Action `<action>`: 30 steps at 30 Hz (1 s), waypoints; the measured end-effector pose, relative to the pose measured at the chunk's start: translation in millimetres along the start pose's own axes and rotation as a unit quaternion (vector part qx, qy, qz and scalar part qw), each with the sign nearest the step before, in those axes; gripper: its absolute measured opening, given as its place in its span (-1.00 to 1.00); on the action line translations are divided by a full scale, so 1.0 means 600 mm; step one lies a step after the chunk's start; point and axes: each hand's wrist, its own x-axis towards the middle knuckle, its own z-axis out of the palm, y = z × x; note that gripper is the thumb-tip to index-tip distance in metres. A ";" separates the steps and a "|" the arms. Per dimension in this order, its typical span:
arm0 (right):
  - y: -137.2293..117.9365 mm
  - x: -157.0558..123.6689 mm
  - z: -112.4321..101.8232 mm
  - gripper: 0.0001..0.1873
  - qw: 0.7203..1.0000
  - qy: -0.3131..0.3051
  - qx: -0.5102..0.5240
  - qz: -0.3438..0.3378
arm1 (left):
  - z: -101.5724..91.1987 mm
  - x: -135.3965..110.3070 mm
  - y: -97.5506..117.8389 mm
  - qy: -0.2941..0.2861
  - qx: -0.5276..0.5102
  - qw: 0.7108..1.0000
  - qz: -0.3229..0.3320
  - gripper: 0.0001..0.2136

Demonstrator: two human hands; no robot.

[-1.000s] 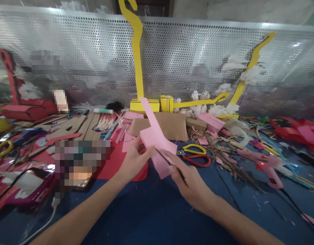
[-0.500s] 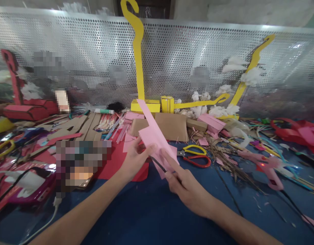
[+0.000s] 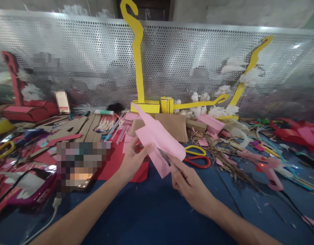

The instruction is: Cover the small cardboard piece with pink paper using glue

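My left hand (image 3: 134, 158) pinches a folded sheet of pink paper (image 3: 159, 134) between thumb and fingers, above the blue tabletop (image 3: 146, 217). My right hand (image 3: 191, 185) is closed on a knife (image 3: 165, 158); its thin grey blade lies in the opening between two layers of the paper, and most of its handle is hidden by my fingers. The upper layer bulges up and to the right, over the blade. Behind the paper, to the right, show the yellow and red handles of scissors (image 3: 197, 161). Red paper (image 3: 113, 166) lies under my left hand.
A pink glue gun (image 3: 270, 170) with its cord lies at right, near a bundle of dry twigs (image 3: 230, 163). Cardboard strips (image 3: 88, 124) and a phone (image 3: 83, 183) are at left. Tall yellow paper shapes (image 3: 138, 68) stand before a perforated metal panel (image 3: 172, 51).
The knife blade has moved up and right into the paper's fold, lifting the upper layer into a curve. My right hand shifted slightly right; my left hand stays nearly still.
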 end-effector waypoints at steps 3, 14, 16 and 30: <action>-0.001 -0.001 0.000 -0.44 1.000 0.018 0.002 -0.004 | 0.003 0.001 0.001 0.005 -0.003 1.000 0.009 -0.47; 0.004 0.000 -0.009 -0.61 0.977 0.069 -0.198 -0.034 | 0.002 0.001 -0.003 -0.014 0.089 0.991 0.095 -0.47; 0.003 0.001 -0.010 -0.63 0.972 0.073 -0.220 -0.043 | 0.002 0.000 -0.002 -0.015 0.103 0.989 0.102 -0.48; 0.002 -0.001 -0.009 -0.70 0.961 0.077 -0.262 -0.043 | 0.007 -0.005 0.006 -0.018 0.139 0.984 0.109 -0.54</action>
